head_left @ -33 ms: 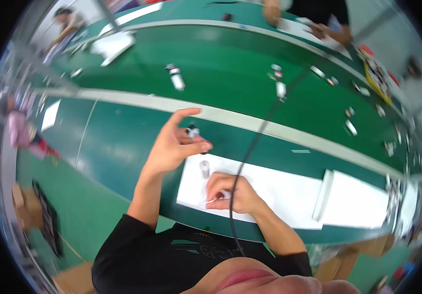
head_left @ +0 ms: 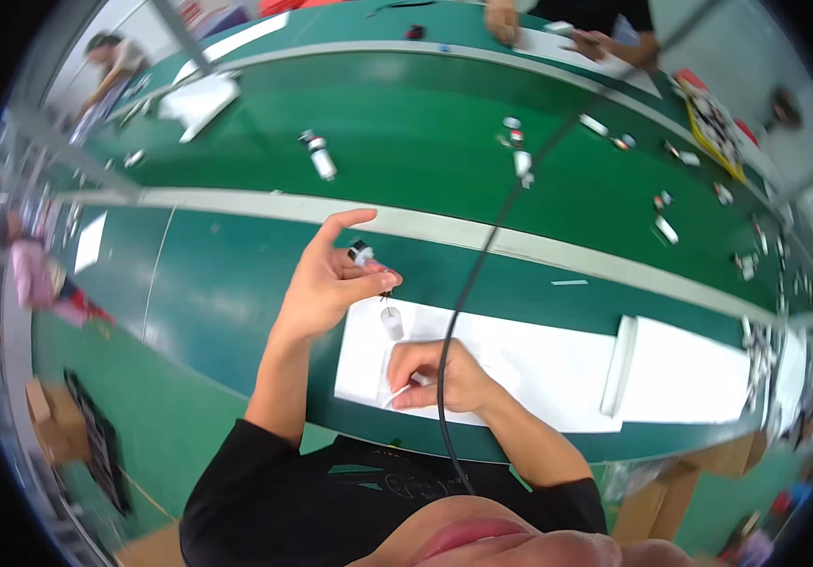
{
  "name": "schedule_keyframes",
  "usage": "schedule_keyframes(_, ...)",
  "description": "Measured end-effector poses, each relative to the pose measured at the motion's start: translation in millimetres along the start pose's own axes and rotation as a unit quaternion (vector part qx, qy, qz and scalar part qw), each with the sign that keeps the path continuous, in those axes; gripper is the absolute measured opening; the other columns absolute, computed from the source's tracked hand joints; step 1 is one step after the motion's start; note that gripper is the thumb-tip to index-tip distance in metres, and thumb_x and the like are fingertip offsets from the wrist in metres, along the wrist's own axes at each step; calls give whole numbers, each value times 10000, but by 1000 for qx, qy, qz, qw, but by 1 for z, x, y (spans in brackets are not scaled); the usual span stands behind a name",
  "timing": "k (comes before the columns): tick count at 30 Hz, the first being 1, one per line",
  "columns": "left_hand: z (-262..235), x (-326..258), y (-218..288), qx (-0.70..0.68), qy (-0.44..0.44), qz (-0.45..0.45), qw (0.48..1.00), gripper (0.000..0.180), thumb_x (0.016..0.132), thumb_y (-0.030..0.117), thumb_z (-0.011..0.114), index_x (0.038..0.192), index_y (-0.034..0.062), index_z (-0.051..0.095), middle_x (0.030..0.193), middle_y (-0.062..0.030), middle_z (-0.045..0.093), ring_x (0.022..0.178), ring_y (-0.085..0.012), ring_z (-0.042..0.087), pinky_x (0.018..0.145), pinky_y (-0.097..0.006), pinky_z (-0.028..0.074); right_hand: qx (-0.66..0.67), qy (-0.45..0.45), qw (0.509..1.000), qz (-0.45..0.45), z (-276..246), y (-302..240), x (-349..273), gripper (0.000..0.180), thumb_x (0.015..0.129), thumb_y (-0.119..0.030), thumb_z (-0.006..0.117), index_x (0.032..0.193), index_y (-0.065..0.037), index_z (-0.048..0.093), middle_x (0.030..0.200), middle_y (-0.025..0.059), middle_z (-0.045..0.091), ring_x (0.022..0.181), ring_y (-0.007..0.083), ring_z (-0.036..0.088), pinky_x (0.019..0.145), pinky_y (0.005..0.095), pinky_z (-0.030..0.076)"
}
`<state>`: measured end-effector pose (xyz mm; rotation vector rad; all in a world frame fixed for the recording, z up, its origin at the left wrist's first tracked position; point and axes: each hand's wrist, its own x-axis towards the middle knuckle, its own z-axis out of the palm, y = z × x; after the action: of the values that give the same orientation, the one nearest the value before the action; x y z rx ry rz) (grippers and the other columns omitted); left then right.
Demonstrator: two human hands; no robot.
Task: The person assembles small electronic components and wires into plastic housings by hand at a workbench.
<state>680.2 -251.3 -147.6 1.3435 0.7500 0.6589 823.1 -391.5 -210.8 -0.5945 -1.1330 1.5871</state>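
My left hand [head_left: 321,291] is raised over the far left corner of a white sheet [head_left: 548,373]. Its thumb and fingers pinch a small black-and-white cylindrical part [head_left: 361,253] with a pinkish section, and the index finger sticks out. Thin dark wires hang below the thumb toward a pale grey cylinder [head_left: 392,324] over the sheet; whether they join it I cannot tell. Lower and to the right, my right hand [head_left: 444,376] is closed by the sheet's left end, pinching a thin white strip [head_left: 400,392]. Its other fingers are curled, hiding whatever is in the palm.
A black cable [head_left: 468,283] hangs across the view before my right hand. Beyond a pale rail [head_left: 557,250], small white cylindrical parts [head_left: 321,159] lie spaced along a green belt [head_left: 406,123]. A folded white sheet [head_left: 685,373] lies right. Another person's hands [head_left: 590,45] work at the far side.
The view has shifted slightly. The black-and-white part and the wires under my left thumb show more clearly. My right hand stays closed on the strip beside the sheet's left end.
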Motion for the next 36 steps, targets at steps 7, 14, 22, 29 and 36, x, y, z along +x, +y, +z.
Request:
schedule_keyframes(7, 61, 21, -39, -95, -78, -46, 991, 638, 778, -55, 707, 1330, -15, 388, 843, -149, 687, 851, -246, 701, 727, -296, 553, 196, -81, 976, -44, 8, -27, -27, 141, 770, 6, 749, 872, -29, 659, 857, 41, 622, 813, 126, 594, 682, 255, 455)
schedule_keyframes(14, 52, 22, -37, -117, -22, -15, 993, 450, 800, -21, 684, 1216, -47, 514, 886, -172, 697, 869, -277, 697, 802, -351, 546, -251, 362, 890, -117, -30, -71, -32, 98, 796, 47, 696, 887, 11, 688, 920, 69, 647, 779, 115, 588, 634, 232, 442)
schedule_keyframes(22, 46, 25, -55, -228, -59, -9, 972, 393, 824, -94, 663, 1182, -6, 526, 911, -139, 695, 919, -230, 691, 786, -290, 571, -303, 366, 877, -71, -32, -43, -20, 128, 854, -65, 692, 937, 12, 633, 838, 31, 573, 720, 95, 485, 657, 218, 397)
schedule_keyframes(29, 61, 17, -66, -224, -70, 41, 971, 407, 811, -105, 676, 1175, -2, 525, 905, -103, 702, 921, -228, 691, 807, -293, 564, -320, 395, 858, -77, -20, -34, -22, 126, 850, -82, 702, 916, -5, 627, 813, 25, 557, 692, 99, 483, 631, 219, 398)
schedule_keyframes(36, 76, 10, -48, -114, -50, 71, 990, 295, 819, -28, 688, 1093, -25, 579, 888, -133, 693, 866, -207, 688, 750, -279, 557, -323, 416, 844, -103, -20, -30, -21, 134, 854, -88, 702, 915, -10, 612, 817, 31, 556, 682, 89, 491, 608, 219, 398)
